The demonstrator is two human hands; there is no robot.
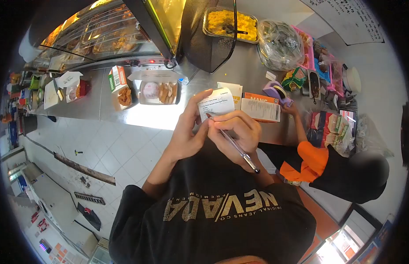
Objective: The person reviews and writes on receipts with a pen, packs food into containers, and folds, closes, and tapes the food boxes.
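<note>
Hands hold pen and slip, partly hiding leaflets.

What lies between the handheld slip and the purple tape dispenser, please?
The head view shows a yellowish printed item, an orange printed item and a white printed sheet.

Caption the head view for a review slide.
Left hand holding a printed slip, right hand holding a pen to it, beside a metal counter bearing boxed food.
</note>
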